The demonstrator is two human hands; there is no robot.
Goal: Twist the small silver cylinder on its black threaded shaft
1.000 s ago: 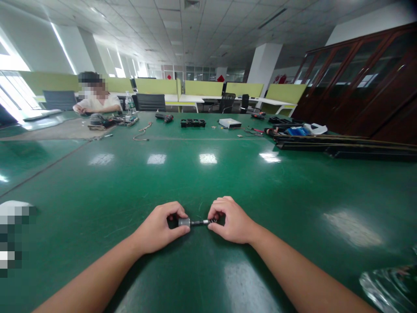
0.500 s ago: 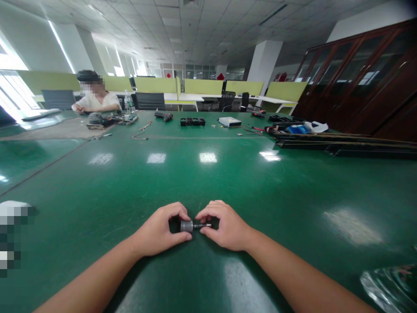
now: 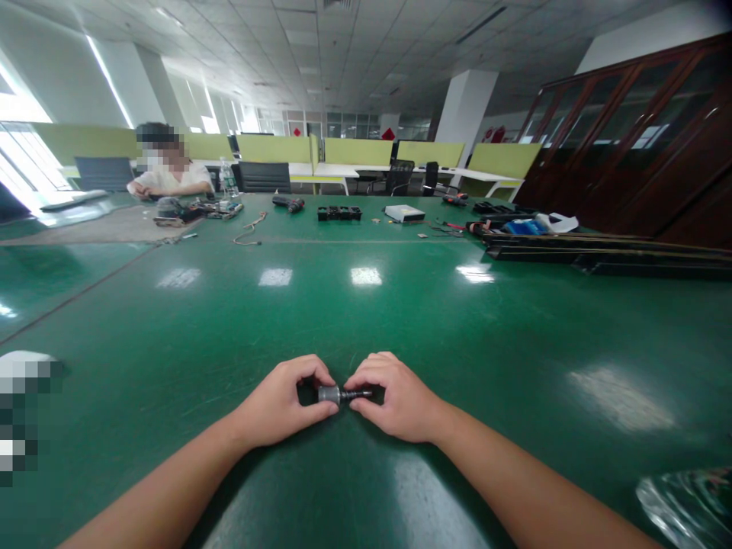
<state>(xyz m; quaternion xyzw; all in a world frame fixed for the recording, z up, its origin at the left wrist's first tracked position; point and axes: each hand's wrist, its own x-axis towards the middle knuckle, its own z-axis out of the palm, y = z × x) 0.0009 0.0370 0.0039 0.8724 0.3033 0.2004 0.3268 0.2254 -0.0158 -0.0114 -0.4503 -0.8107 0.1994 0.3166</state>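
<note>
A small grey metal cylinder with a thin, dark ribbed shaft point(image 3: 330, 394) lies crosswise just above the green table point(image 3: 366, 328), its shaft pointing right. The thumb and index finger of my left hand point(image 3: 286, 400) close on the thick cylinder end from both sides. My right hand point(image 3: 394, 396) curls its thumb and fingers around the ribbed shaft, whose bright tip shows inside the curl. Whether the part also rests on the tabletop I cannot tell.
A clear glass-like object point(image 3: 686, 507) stands at the near right. Far back are a power drill point(image 3: 289, 203), a black slotted block point(image 3: 339, 213), a white box-like device point(image 3: 403, 213) and long black rails point(image 3: 572, 250). A person point(image 3: 171, 179) sits at the far left.
The metal part has tilted very slightly, and both hands keep almost the same pose around it. The view has shifted by a hair.
</note>
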